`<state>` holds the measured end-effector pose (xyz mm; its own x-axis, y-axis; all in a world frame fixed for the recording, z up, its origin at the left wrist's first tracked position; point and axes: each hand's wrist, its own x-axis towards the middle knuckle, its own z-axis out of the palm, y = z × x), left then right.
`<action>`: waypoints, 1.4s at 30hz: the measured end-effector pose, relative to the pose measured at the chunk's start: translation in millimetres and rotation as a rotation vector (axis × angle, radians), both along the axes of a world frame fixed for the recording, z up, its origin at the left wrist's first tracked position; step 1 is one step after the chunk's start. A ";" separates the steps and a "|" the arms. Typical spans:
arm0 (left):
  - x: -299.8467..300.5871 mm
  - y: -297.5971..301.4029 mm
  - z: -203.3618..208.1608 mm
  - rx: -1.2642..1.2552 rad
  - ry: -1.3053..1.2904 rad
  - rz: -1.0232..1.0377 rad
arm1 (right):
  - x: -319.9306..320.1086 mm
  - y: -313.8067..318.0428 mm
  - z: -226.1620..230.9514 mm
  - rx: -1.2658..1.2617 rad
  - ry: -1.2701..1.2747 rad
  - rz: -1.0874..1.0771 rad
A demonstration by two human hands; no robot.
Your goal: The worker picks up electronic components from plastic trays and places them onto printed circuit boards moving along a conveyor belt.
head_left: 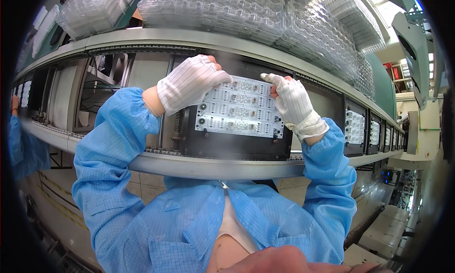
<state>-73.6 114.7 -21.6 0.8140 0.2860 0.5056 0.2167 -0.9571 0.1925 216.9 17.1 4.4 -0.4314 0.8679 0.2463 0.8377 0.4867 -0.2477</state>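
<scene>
Left hand (193, 84) curled, right hand (293, 101) partly bent, grip on either impossible to tell! The white circuit-board panel (241, 106) sits between and just below their fingers: probably light, stiff, fragile, best held by bare edges.

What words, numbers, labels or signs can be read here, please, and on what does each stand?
Black carrier: a faint pale marking near its far edge, not transcribed here.
White circuit boards: fine markings, too small to read.
</scene>
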 end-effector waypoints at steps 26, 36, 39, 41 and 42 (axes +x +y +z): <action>7.7 -3.3 26.3 -0.366 -0.058 0.077 | 82.3 -2.1 47.6 0.063 0.319 -0.428; 57.1 -6.0 63.2 -0.117 -0.005 -0.041 | 123.8 38.4 38.7 0.348 0.287 -0.308; 82.7 -26.8 59.1 -0.026 0.110 -0.151 | 102.9 19.8 -5.5 -0.044 0.981 -0.104; 96.3 -41.6 58.6 0.035 0.251 -0.173 | 91.0 -2.0 6.1 -0.137 0.610 -0.161; 103.2 -44.6 57.4 0.034 0.257 -0.175 | 88.9 -8.4 8.4 -0.038 0.353 -0.103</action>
